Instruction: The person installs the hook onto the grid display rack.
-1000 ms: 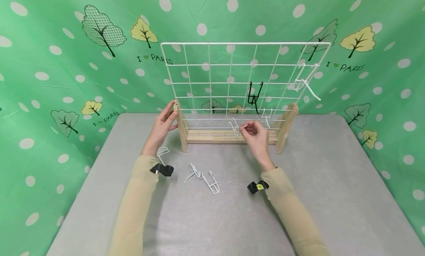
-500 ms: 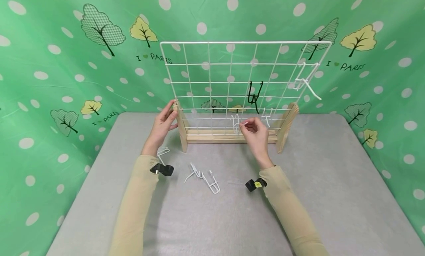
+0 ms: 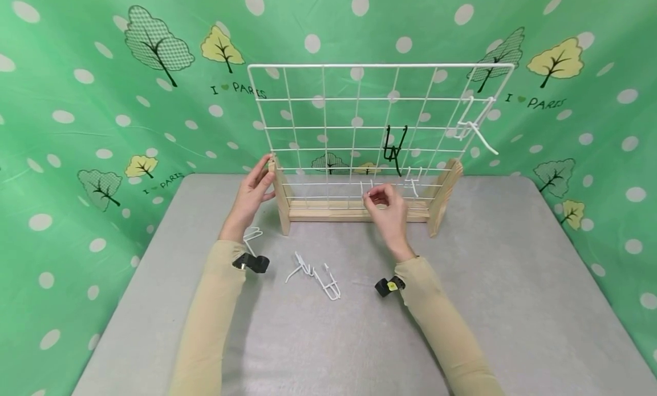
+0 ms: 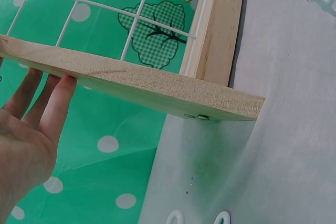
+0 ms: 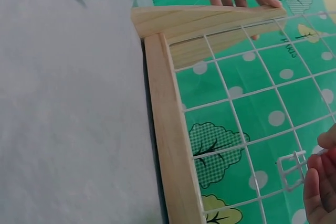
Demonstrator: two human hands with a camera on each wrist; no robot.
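On the grey table (image 3: 487, 282) before the green dotted backdrop, your right hand (image 3: 388, 209) pinches a white hook (image 3: 367, 189) at the wire grid's (image 3: 359, 99) lower rungs; your left hand (image 3: 252, 192) rests straight-fingered against the left wooden upright (image 3: 279, 197).

A grey table (image 3: 493, 304) carries the wooden-footed wire grid rack (image 3: 359, 210); loose white wire hooks (image 3: 315, 273) lie just before it.
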